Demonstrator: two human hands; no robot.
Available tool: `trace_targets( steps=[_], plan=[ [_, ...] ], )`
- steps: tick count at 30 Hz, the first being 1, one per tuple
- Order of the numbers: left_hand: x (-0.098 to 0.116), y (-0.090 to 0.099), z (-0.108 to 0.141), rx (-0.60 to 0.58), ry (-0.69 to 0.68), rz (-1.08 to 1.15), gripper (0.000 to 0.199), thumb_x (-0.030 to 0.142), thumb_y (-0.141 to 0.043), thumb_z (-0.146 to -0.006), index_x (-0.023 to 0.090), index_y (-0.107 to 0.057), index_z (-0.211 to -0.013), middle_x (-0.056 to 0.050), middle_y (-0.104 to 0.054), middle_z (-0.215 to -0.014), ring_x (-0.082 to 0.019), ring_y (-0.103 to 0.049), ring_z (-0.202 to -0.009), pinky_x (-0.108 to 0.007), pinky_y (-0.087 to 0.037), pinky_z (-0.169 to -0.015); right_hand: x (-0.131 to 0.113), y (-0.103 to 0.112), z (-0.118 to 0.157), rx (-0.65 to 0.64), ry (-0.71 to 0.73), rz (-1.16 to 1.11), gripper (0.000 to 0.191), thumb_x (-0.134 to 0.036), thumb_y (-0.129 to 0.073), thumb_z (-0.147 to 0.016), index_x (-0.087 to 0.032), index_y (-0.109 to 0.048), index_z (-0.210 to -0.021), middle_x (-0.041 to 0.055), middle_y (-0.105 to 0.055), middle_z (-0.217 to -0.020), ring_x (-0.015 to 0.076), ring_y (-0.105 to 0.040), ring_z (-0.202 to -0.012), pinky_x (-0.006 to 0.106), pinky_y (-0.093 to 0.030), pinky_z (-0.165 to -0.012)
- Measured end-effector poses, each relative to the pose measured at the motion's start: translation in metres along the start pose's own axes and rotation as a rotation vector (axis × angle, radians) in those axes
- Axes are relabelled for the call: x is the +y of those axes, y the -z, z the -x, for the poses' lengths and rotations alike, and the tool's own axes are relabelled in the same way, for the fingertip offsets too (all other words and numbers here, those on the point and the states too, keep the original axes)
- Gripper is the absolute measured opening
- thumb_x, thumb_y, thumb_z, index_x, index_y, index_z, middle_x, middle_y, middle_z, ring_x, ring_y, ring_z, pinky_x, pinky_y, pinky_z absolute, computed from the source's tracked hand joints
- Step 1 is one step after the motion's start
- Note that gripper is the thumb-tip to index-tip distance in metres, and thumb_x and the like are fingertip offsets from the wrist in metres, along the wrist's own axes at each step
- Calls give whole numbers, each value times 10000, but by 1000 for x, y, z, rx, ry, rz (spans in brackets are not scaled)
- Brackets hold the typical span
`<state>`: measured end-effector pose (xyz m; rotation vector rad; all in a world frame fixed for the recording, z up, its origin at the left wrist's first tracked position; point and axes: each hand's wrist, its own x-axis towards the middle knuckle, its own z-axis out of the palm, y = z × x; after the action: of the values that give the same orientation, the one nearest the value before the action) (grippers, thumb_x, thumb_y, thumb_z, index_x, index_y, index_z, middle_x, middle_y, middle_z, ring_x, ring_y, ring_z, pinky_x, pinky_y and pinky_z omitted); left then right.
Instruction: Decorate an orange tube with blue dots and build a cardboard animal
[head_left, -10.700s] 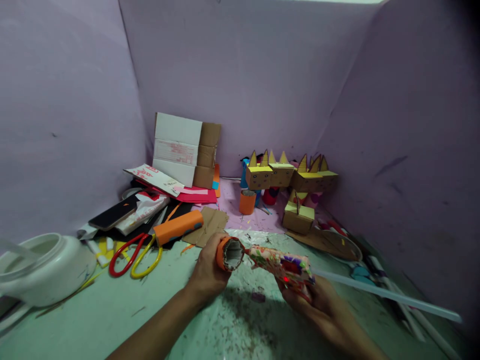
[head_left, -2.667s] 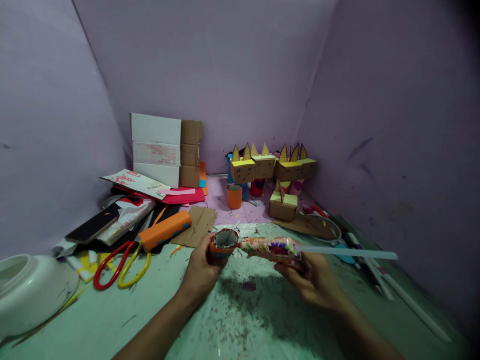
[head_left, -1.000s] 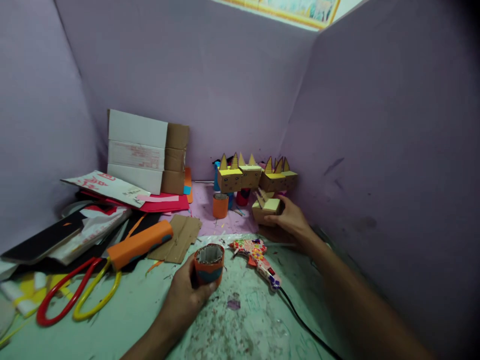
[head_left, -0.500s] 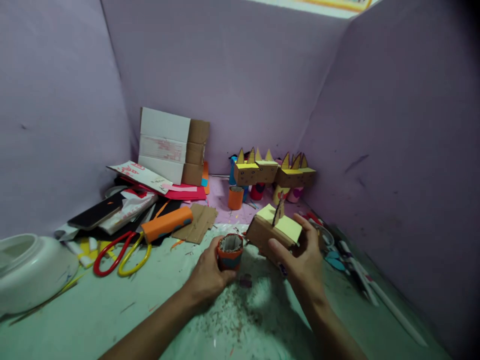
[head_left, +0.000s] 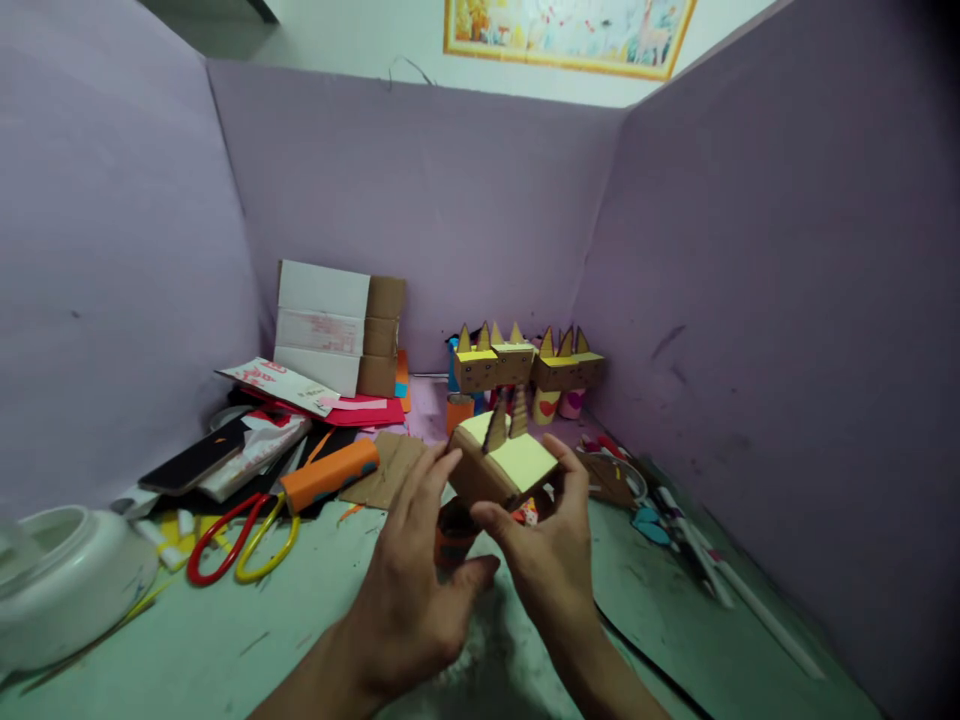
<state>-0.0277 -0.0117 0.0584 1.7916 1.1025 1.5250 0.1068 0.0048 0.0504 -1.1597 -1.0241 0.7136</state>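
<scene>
A small brown cardboard box [head_left: 476, 480] with pale yellow paper on top and two pointed, striped cardboard horns [head_left: 517, 412] is tilted at the centre. My right hand [head_left: 551, 535] grips its right end between thumb and fingers. Directly below its left part is an orange cardboard tube [head_left: 452, 545], its upper end dark and partly covered by the box. My left hand [head_left: 420, 560] curves around the tube, thumb low in front, fingertips against the box's left side. The contact between tube and box is hidden.
Similar horned boxes [head_left: 559, 374] on coloured tubes and an orange tube [head_left: 459, 412] stand at the back. Left lie scissors [head_left: 225, 540], an orange roll [head_left: 330, 475], a phone [head_left: 195, 455] and a white pot [head_left: 75, 590]. Pens [head_left: 690, 540] line the right; a dark cable [head_left: 652, 660] lies in front.
My right hand has brought the horned box leftward over the orange tube. My left fingers have moved up to the box's side. The view has tilted upward, showing a picture above the partition.
</scene>
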Motion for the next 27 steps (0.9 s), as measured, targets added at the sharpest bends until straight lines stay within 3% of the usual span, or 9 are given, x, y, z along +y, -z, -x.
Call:
trace_targets(
  steps=[4, 7, 9, 13, 16, 18, 23, 27],
  plan=[
    [-1, 4, -12, 45, 95, 36, 802, 230, -788, -614, 217, -461, -1347, -130, -499, -1398, -345, -466, -1276, -464, -363, -1073, -10, 0, 16, -212, 190, 13, 781, -603, -649, -734, -257, -355, -1369, 140, -489, -1332, 326, -499, -1196, 483, -420, -988],
    [-8, 14, -17, 115, 214, 58, 920, 299, -829, -563, 185, -403, -1370, -141, -553, -1329, -333, -545, -1189, -414, -431, -1006, -17, 10, 21, -399, 274, -41, 559, -585, -420, -902, -293, -407, -1378, 93, -493, -1369, 283, -488, -1226, 447, -406, -1009],
    [-12, 20, -19, 117, 280, 162, 968, 347, -839, -540, 152, -380, -1370, -147, -609, -1244, -329, -595, -1115, -402, -471, -950, -18, 17, 17, -466, 304, -65, 482, -552, -372, -937, -320, -466, -1349, 61, -551, -1320, 262, -513, -1201, 429, -413, -1001],
    [-18, 27, -21, 63, 308, 493, 758, 397, -770, -635, 137, -451, -1272, -139, -655, -1158, -306, -620, -1070, -393, -495, -908, -7, 22, -7, -432, 210, -150, 411, -484, -521, -899, -314, -538, -1273, 56, -615, -1244, 249, -558, -1149, 429, -431, -982],
    [-20, 25, -22, 53, 338, 635, 659, 380, -755, -647, 151, -505, -1212, -133, -651, -1173, -307, -587, -1125, -403, -468, -951, 2, 14, -26, -504, 66, -295, 542, -556, -620, -801, -259, -535, -1246, 105, -595, -1277, 275, -561, -1163, 464, -437, -979],
    [-20, 22, -22, 73, 353, 662, 635, 348, -756, -652, 168, -511, -1210, -125, -640, -1197, -305, -565, -1158, -405, -453, -972, 3, 7, -35, -572, 44, -291, 647, -583, -681, -729, -241, -514, -1253, 126, -571, -1299, 289, -539, -1194, 479, -417, -999],
    [-18, 23, -22, 92, 339, 674, 560, 342, -742, -678, 162, -536, -1167, -124, -642, -1189, -306, -551, -1169, -402, -450, -968, -7, -6, -39, -613, 121, -131, 604, -482, -736, -685, -243, -517, -1195, 113, -562, -1256, 274, -574, -1094, 467, -455, -937],
    [-18, 31, -23, 52, 333, 570, 559, 344, -748, -670, 143, -557, -1156, -120, -661, -1140, -315, -580, -1118, -394, -470, -928, -12, -13, -30, -521, 385, 69, 580, -344, -778, -654, -255, -507, -1160, 87, -557, -1218, 273, -539, -1119, 468, -442, -946]
  ],
)
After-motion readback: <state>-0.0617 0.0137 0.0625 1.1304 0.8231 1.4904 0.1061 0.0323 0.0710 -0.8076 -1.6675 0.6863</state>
